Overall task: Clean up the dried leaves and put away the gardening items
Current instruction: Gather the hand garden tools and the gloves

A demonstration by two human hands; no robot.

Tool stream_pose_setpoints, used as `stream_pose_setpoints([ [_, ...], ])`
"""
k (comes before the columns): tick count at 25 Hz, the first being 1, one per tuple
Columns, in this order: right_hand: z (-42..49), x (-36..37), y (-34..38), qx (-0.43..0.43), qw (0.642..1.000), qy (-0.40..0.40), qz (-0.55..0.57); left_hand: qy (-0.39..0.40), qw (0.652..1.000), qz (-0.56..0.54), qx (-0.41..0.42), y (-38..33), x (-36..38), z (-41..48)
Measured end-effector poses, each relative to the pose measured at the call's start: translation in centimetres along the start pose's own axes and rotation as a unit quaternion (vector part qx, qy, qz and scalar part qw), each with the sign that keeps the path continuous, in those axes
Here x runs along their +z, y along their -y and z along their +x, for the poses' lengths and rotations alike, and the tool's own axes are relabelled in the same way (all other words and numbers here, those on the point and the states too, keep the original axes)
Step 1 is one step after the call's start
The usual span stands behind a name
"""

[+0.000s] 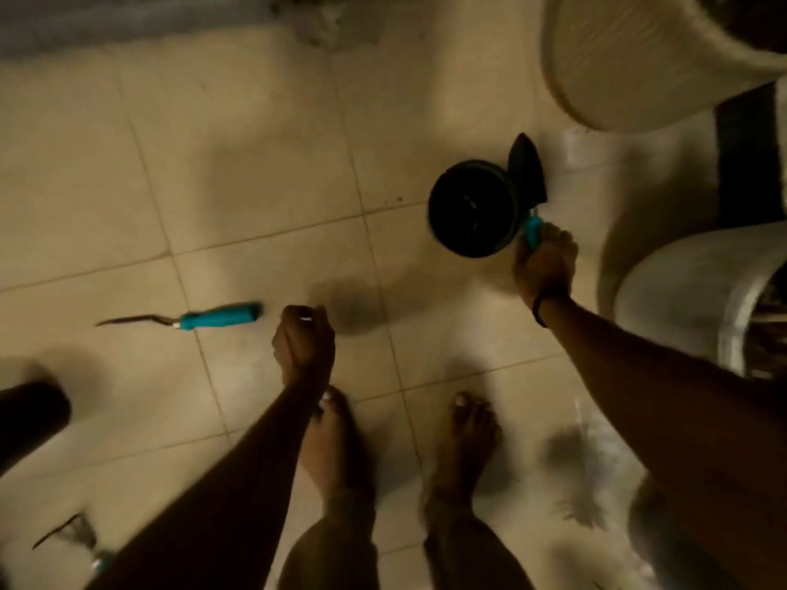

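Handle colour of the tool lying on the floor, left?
Teal; the handle shows clearly in the head view.

Centre right: black pot [470, 210]; trowel [527, 172] with black blade, teal handle. Left: second tool [221, 316], teal handle. Beige tiled floor [255, 163]. Upper right: cream ribbed planter [630, 57].

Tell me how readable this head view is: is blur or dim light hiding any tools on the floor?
Head view: dim, warm light and motion blur throughout. The trowel in the right hand and the pot are dark but readable; the teal tool is fairly sharp; the corner tool is badly smeared.
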State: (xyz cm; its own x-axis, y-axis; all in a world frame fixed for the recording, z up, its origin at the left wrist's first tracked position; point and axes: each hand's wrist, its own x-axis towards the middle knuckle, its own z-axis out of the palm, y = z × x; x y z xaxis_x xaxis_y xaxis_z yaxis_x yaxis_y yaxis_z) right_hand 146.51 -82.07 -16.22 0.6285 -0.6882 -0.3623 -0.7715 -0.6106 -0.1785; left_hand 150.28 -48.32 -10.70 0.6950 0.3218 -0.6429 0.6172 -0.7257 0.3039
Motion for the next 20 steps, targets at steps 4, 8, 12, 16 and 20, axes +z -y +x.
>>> stream_pose_setpoints([
  [4,-9.3,0.9,1.1,0.096,0.988,-0.024,0.115,-0.169,0.970,-0.109,-0.140,3.3,-3.8,4.5],
  [8,-17.9,2.5,3.2,0.170,0.972,0.061,0.151,-0.029,0.994,-0.056,-0.094,8.8,-0.8,-1.7],
  [12,-25.2,4.3,5.7,0.088,0.988,0.105,0.074,-0.009,0.998,-0.059,0.009,14.1,5.1,-6.3],
  [16,-27.7,2.5,10.2,0.039,0.985,0.162,0.035,-0.013,0.975,-0.179,-0.129,13.4,1.5,-3.2],
  [20,-29.1,-5.3,17.5,-0.029,0.972,0.223,0.061,-0.063,0.934,-0.278,-0.216,4.6,-13.6,-4.1],
])
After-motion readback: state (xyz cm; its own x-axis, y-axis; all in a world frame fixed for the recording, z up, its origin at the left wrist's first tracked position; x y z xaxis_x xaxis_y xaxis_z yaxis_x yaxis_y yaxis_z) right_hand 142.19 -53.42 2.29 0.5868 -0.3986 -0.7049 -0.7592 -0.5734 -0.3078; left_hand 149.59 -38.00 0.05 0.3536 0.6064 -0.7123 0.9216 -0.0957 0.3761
